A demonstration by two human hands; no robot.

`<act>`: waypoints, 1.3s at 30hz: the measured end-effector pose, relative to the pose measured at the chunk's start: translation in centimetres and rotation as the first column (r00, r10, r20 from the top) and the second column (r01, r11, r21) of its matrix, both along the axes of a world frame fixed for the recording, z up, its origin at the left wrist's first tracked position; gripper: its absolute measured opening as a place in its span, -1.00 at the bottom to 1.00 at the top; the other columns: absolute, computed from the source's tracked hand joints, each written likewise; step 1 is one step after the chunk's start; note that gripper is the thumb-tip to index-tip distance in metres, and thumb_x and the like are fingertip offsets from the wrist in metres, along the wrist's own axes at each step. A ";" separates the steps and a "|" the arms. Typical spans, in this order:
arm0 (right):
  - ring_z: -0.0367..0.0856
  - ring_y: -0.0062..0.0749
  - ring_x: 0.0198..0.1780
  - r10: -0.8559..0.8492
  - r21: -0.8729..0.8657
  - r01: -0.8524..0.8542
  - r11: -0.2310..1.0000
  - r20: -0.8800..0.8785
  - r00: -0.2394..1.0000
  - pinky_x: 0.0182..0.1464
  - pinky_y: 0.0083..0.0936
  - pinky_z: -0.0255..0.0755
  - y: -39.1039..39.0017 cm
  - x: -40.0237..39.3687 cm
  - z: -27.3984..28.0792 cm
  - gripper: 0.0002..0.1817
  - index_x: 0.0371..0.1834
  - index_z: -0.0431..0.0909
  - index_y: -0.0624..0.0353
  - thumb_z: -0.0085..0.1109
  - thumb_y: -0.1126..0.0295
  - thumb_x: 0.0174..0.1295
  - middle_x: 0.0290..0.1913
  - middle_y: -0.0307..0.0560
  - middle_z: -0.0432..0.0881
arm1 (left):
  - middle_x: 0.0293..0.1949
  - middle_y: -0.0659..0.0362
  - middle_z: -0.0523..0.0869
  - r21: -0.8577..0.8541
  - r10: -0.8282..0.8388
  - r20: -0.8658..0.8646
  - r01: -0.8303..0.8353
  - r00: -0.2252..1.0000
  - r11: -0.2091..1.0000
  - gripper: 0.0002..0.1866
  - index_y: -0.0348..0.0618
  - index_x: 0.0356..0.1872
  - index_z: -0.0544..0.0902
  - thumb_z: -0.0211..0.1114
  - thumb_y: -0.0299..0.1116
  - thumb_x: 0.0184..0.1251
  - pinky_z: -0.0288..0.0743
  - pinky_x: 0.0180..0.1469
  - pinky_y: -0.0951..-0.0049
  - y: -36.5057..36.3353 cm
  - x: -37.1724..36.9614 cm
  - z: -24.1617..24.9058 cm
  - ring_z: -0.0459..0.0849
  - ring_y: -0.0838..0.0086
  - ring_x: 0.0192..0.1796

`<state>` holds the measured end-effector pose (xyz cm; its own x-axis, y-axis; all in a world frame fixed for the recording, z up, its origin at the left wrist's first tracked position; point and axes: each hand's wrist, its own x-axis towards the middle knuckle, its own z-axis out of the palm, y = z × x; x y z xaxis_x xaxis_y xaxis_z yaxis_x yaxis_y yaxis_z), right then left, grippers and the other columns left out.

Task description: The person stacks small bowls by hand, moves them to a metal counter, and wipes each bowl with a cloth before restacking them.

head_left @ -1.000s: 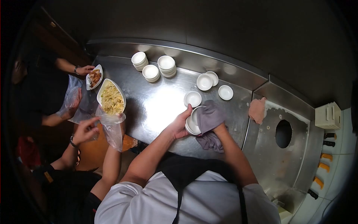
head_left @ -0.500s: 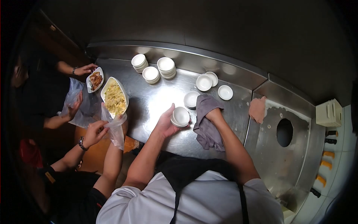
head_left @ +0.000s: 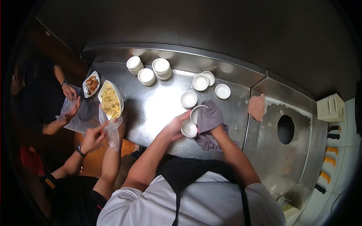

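The small white bowl (head_left: 197, 113) stands tilted on edge above the steel counter (head_left: 158, 107), its round mouth turned toward the left hand (head_left: 174, 128); being round, it shows no long axis. It is plain, glossy and white. The right hand (head_left: 209, 117), wrapped in a grey cloth (head_left: 206, 130), presses the cloth against it. The left hand grips a short stack of bowls (head_left: 188, 129) just below it.
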<state>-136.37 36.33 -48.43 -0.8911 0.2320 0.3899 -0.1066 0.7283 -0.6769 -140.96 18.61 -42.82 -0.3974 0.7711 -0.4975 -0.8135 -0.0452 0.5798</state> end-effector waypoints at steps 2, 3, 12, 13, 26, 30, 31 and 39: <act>0.58 -0.02 -0.25 0.059 0.360 -0.074 0.930 0.053 0.997 -0.25 -0.22 0.46 0.5 0.4 1.4 -0.70 -0.36 0.54 0.10 0.26 0.14 -0.07 -0.30 0.04 0.57 | -0.13 0.02 0.69 0.021 0.054 -0.072 -0.052 0.996 0.998 -0.44 -0.24 0.22 0.41 0.07 0.05 0.47 0.70 -0.11 0.21 0.3 0.4 0.2 0.76 0.24 -0.17; 0.59 -0.02 -0.28 0.057 0.360 -0.077 0.930 0.065 0.996 -0.27 -0.20 0.47 0.5 0.6 2.1 -0.72 -0.42 0.58 0.12 0.26 0.15 -0.08 -0.33 0.05 0.60 | -0.15 0.02 0.69 0.008 0.078 -0.073 -0.077 0.994 0.997 -0.46 -0.24 0.19 0.42 0.06 0.04 0.48 0.69 -0.11 0.21 0.1 0.1 -0.4 0.76 0.23 -0.18; 0.66 0.02 -0.19 0.158 0.318 -0.254 0.914 0.296 0.942 -0.16 -0.10 0.50 0.2 -4.6 1.2 -0.75 -0.42 0.67 0.21 0.08 0.27 0.08 -0.35 0.23 0.64 | -0.15 -0.03 0.62 -0.049 0.425 -0.221 -0.445 0.878 0.894 -0.59 -0.19 -0.06 0.43 0.01 0.01 0.52 0.64 -0.17 0.22 -1.4 -0.6 -0.4 0.70 0.25 -0.18; 0.65 0.04 -0.17 0.152 0.313 -0.222 0.924 0.233 0.961 -0.13 -0.11 0.49 0.2 -5.0 -0.2 -0.74 -0.36 0.65 0.22 0.08 0.27 0.09 -0.32 0.25 0.64 | -0.12 -0.03 0.61 -0.031 0.459 -0.229 -0.478 0.858 0.878 -0.59 -0.20 -0.06 0.42 -0.01 0.01 0.53 0.64 -0.16 0.22 -1.5 -0.5 -0.5 0.69 0.25 -0.16; 0.61 -0.04 -0.18 0.248 0.068 -0.247 0.967 -0.004 0.969 -0.19 -0.25 0.47 -4.0 0.8 4.8 -0.78 -0.34 0.59 0.17 0.19 0.24 0.07 -0.27 0.08 0.62 | 0.27 -0.04 0.50 0.324 0.431 -0.753 -0.291 0.497 0.900 -0.30 -0.40 0.32 0.33 -0.10 0.10 0.53 0.06 0.45 0.31 1.6 2.8 1.0 0.37 0.31 0.36; 0.64 -0.08 -0.18 0.104 -0.199 -0.114 0.973 -0.059 0.993 -0.11 -0.31 0.49 -3.6 1.2 5.6 -0.78 -0.23 0.60 0.19 0.24 0.31 0.11 -0.22 0.07 0.63 | 0.34 -0.04 0.43 0.148 0.266 -0.779 -0.245 0.567 0.958 -0.41 -0.36 0.39 0.26 -0.06 -0.09 0.57 0.01 0.48 0.31 1.7 1.0 0.8 0.28 0.30 0.44; 0.65 -0.11 -0.18 0.099 -0.208 -0.116 0.971 -0.087 0.991 -0.10 -0.34 0.49 -3.4 1.0 5.8 -0.77 -0.20 0.60 0.20 0.25 0.32 0.13 -0.21 0.05 0.64 | 0.36 -0.04 0.40 0.118 0.232 -0.795 -0.233 0.561 0.965 -0.42 -0.35 0.41 0.23 -0.06 -0.13 0.57 -0.01 0.49 0.31 1.9 0.6 0.6 0.25 0.30 0.45; 0.57 -0.29 -0.01 -0.121 -0.385 0.117 0.916 0.015 0.993 0.06 -0.41 0.44 -1.1 2.2 1.7 -0.67 0.03 0.49 0.27 0.13 0.31 0.28 -0.10 -0.01 0.61 | 0.38 -0.04 0.31 0.145 0.262 -0.912 -0.351 0.316 0.925 -0.40 -0.30 0.44 0.16 -0.01 -0.18 0.51 0.10 0.42 0.27 2.3 2.9 -0.2 0.26 0.22 0.42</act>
<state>-134.16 35.26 -46.70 -0.8444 0.4698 0.2573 -0.0425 0.4201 -0.9065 -138.10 20.92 -43.07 -0.8345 0.4730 0.2828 0.2700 -0.0964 0.9580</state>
